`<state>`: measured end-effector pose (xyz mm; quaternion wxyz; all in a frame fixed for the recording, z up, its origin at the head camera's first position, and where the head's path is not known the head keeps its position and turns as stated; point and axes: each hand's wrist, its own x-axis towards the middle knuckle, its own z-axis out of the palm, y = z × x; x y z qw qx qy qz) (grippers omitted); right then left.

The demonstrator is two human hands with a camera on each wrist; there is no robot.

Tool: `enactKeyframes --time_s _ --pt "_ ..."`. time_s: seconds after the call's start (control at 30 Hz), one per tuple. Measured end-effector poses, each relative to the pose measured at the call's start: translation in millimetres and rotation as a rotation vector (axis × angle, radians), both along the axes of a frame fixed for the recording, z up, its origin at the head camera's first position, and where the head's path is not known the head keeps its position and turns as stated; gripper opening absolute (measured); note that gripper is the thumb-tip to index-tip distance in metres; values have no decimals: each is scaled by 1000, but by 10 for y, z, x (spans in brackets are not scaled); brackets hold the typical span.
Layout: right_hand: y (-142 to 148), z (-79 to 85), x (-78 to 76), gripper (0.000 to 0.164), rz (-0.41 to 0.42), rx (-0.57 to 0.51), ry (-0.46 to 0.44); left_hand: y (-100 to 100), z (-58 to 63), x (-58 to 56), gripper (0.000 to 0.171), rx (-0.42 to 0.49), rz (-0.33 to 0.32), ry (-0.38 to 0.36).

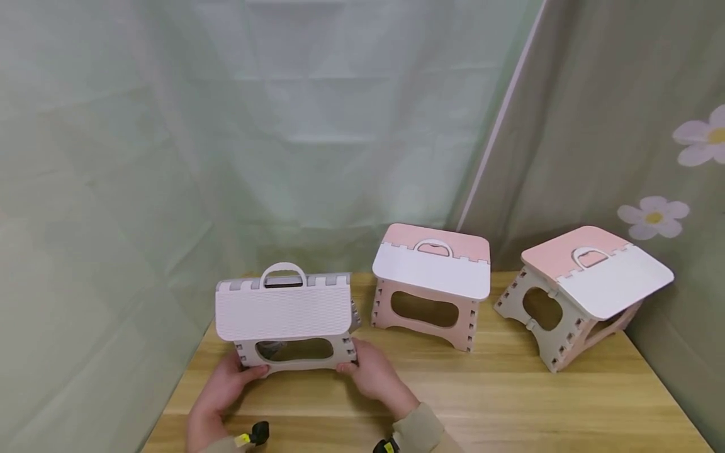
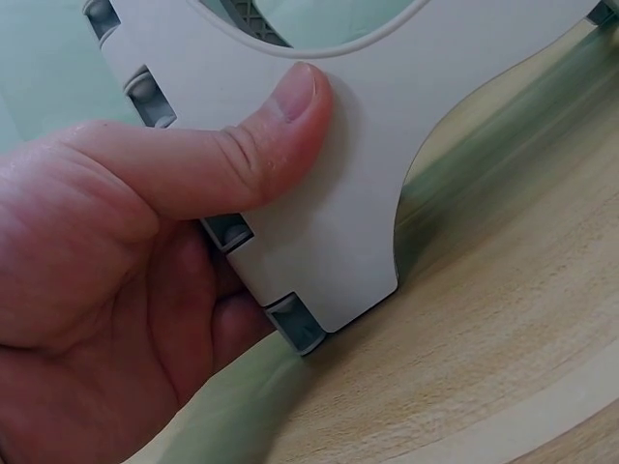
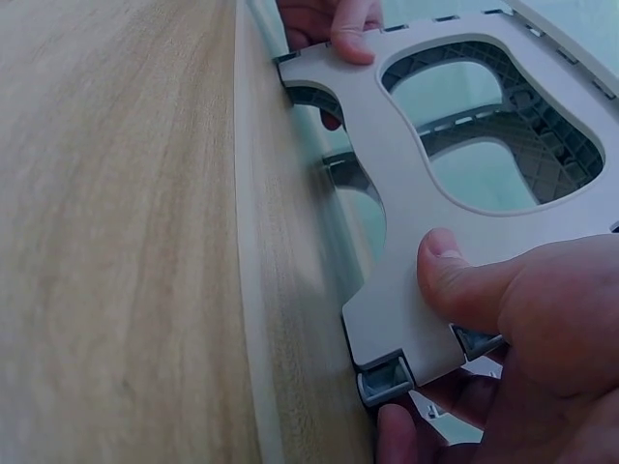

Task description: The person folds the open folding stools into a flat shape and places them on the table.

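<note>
A white and grey folding step stool (image 1: 283,311) is upright at the left of the table, its white top half sloping toward me and a strip of grey showing behind the white carry handle (image 1: 283,269). My left hand (image 1: 224,385) grips the lower left of its front leg panel (image 2: 358,164), thumb flat on the white face, fingers partly hidden behind the edge. At the opposite lower corner, my right hand (image 1: 370,371) holds the same panel (image 3: 401,222) with its thumb in front and fingers curled behind. In the right wrist view, the panel's feet are close over the wood.
Two pink and white folding stools stand unfolded to the right: one stool (image 1: 430,264) in the middle, another stool (image 1: 595,277) farther right, turned at an angle. A wooden table (image 1: 510,402) carries all of them. Pale green curtains (image 1: 340,157) hang right behind, with a flowered curtain (image 1: 566,126) at right.
</note>
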<state>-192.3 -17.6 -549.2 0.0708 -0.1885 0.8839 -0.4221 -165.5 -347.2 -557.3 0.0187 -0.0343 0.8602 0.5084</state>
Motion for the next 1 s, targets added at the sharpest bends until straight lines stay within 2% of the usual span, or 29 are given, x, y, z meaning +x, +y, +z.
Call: enactKeyframes --time_s 0.17,0.43,0.53,0.8,1.0 --pt "-5 -8 -32 38 -3 4 -9 8 9 -3 60 -8 -4 17" --pt "-18 -7 -42 41 -3 1 -21 -7 -4 -3 59 11 4 -1" --pt "-14 -9 -45 43 -12 -11 -38 -10 -13 -13 57 -10 3 11" --pt "29 12 -9 43 -9 -21 -59 8 -22 26 59 -48 34 -18" --pt "40 46 -8 45 -10 -31 -61 19 4 23 52 -64 63 -10"
